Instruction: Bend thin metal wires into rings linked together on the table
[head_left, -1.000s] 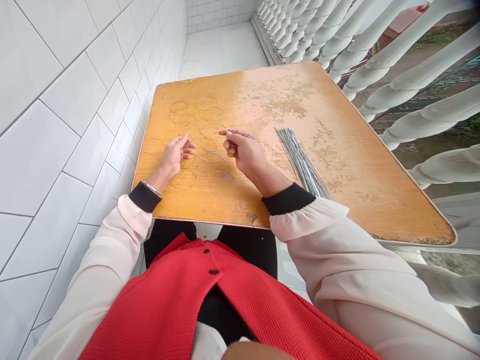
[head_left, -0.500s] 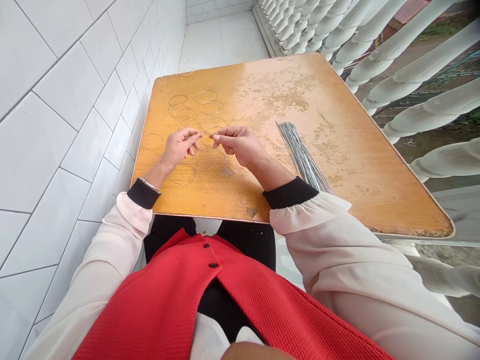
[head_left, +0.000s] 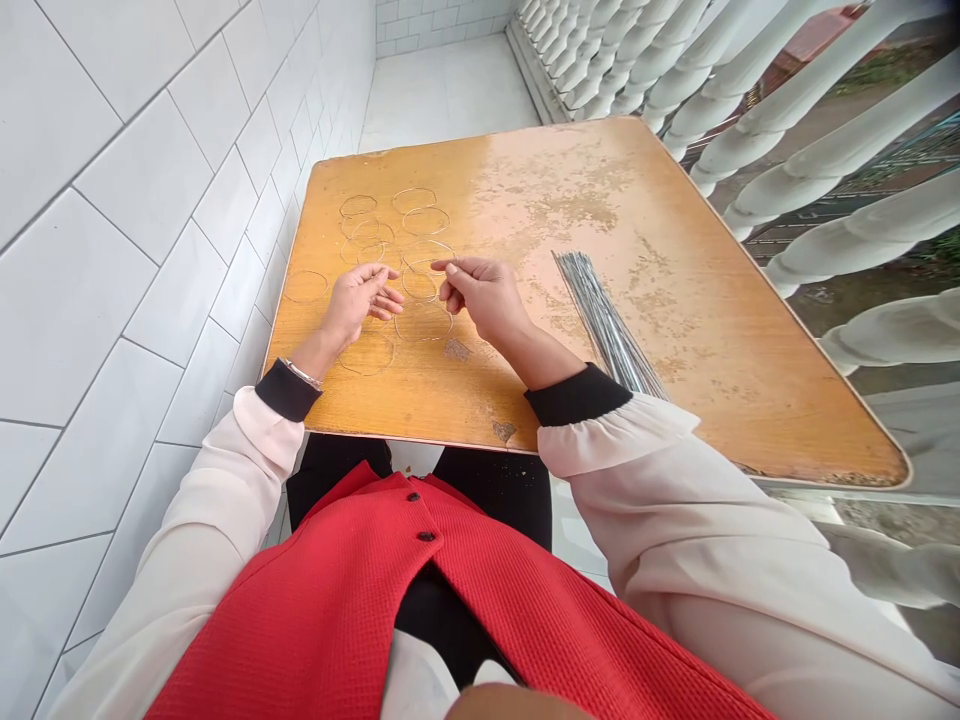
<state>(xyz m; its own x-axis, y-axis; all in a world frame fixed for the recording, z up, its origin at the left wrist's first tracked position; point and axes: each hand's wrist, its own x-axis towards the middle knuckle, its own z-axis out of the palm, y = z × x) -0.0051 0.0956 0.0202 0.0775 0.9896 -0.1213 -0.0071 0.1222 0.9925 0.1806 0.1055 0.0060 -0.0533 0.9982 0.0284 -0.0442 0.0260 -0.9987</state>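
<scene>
Our right hand (head_left: 484,298) is raised over the tabletop (head_left: 720,390), thumb and forefinger brought together, other fingers curled under; any wire in that pinch is too fine for us to confirm. Our left hand (head_left: 354,306) faces it, thumb close to forefinger and the lower fingers loosely extended; we cannot tell whether it grips anything.

Change noted: half a second earlier our fingertips nearly met; now a clear gap separates the hands, and the left fingers have loosened.

Beneath and beyond the hands we record thin wire rings (head_left: 426,208), several overlapping, in two rough columns on the left part of the tabletop. One large ring (head_left: 424,340) shows between the hands, partly hidden by them. A lone ring (head_left: 306,302) lies near the left edge. We see no shift in these since the earlier frame.

Right of the right hand, well apart from the rings, a bundle of straight wires (head_left: 609,322) lies aslant, its near end running behind our sleeve (head_left: 622,435); position unchanged. Farther out we note a white tiled wall (head_left: 112,250) on the left and pale balusters (head_left: 780,130) on the right.
</scene>
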